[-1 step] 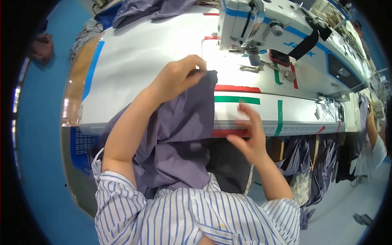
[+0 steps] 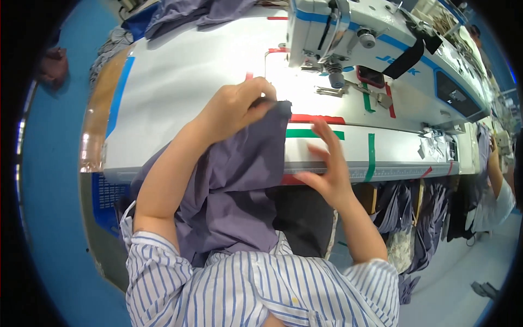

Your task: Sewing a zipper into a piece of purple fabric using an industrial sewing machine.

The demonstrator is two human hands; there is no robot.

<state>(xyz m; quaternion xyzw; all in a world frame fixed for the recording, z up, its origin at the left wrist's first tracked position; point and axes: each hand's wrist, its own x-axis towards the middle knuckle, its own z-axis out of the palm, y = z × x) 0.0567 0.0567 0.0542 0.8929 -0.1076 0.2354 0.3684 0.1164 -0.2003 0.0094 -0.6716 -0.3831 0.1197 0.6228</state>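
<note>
The grey-purple cloth hangs from the white surface edge to the lap; it looks soft and light. The left hand pinches its top corner (good hold), the right hand has fingers spread open beside it.

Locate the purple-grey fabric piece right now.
In the head view, the purple-grey fabric piece hangs over the near edge of the white sewing table, left of centre; the left hand pinches its top corner beside the green tape strip.

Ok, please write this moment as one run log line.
left hand: pinches grey-purple fabric | right hand: open, at table edge | sewing machine: behind
</note>
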